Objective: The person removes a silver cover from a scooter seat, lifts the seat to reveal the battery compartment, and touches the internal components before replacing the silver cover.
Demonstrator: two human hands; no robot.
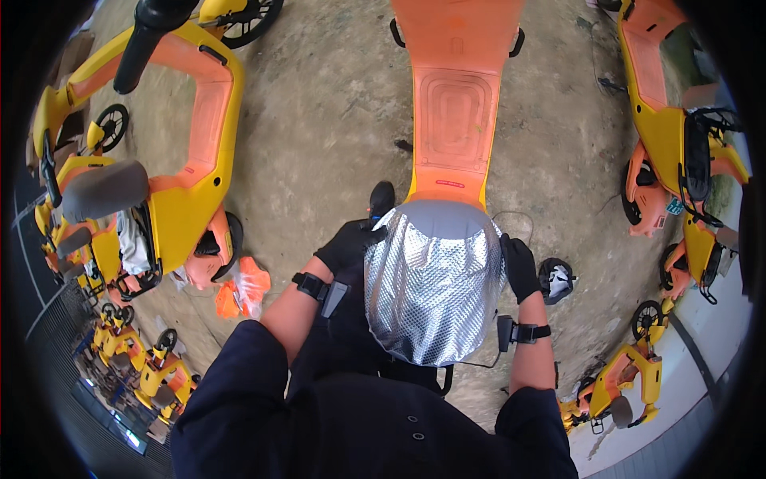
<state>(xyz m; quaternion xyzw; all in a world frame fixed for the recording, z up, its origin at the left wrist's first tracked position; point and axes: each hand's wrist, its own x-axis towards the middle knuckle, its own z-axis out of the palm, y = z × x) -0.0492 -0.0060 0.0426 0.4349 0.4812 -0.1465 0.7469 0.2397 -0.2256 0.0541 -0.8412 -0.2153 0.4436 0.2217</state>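
Observation:
A silver, quilted-looking foil seat cover (435, 295) lies over most of the grey seat (447, 217) of an orange and yellow scooter (456, 120) in front of me. Only the seat's front end shows beyond the foil's edge. My left hand (348, 247), in a black glove, is closed on the cover's left front corner. On the opposite side, my right hand (520, 270), also gloved in black, pinches the right edge. The fingertips of both hands are partly hidden by the foil. The cover's rear part hangs down toward my body.
Another scooter (203, 144) stands close on the left, and more are parked at the right (666, 128) and lower left. Orange and clear plastic (249, 287) lies on the concrete floor. A black-and-white bundle (556, 281) sits right of my right hand.

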